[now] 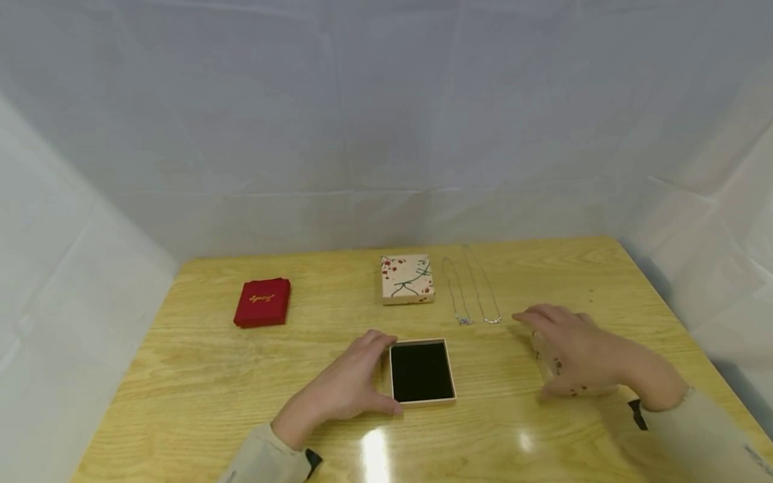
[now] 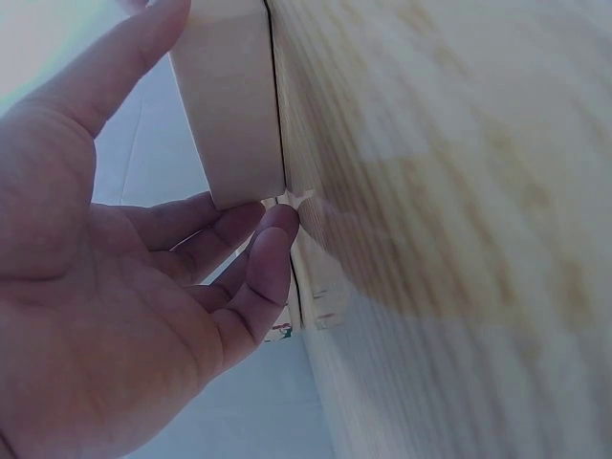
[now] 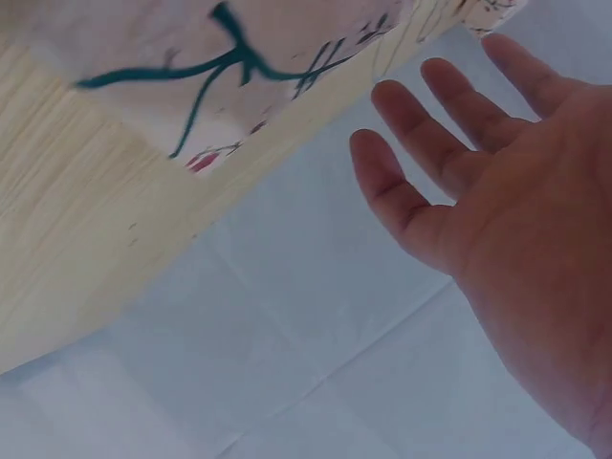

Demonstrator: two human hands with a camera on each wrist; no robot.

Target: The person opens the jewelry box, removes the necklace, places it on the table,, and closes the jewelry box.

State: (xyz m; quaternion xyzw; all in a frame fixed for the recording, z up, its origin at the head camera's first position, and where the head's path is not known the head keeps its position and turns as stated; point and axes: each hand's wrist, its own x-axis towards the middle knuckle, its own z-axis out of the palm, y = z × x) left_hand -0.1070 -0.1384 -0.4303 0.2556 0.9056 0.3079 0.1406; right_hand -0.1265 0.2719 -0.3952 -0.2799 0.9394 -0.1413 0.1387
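Black lining [image 1: 421, 371] covers the floor of the open box [image 1: 425, 402], which sits before me near the middle of the wooden table [image 1: 181, 402]. With my left hand [image 1: 347, 382] I hold that box along its left side, thumb at the near corner and fingertips at the far one; from the left wrist, I see my fingers bent at the end of its pale, plain wall. Off to the right, my right hand [image 1: 580, 352] is spread over a patterned lid [image 1: 548, 359], hiding much of it. From the right wrist, four of my fingers reach out loose and apart beside its teal branch print, without curling round it; my thumb is out of that view, and I cannot tell whether the lid touches the wood. Between my hands and farther back lie two thin silver necklaces, side by side: the left one [image 1: 464, 320] has a bluish ornament at its near end, the right one [image 1: 492, 320] a short curved row of bright beads. Just left of them stands a patterned box [image 1: 407, 276] with red blossoms and green branches. Well apart on the left is a red box [image 1: 263, 302], its gold lettering upside down to me. White cloth [image 1: 338, 134] hangs behind the table.
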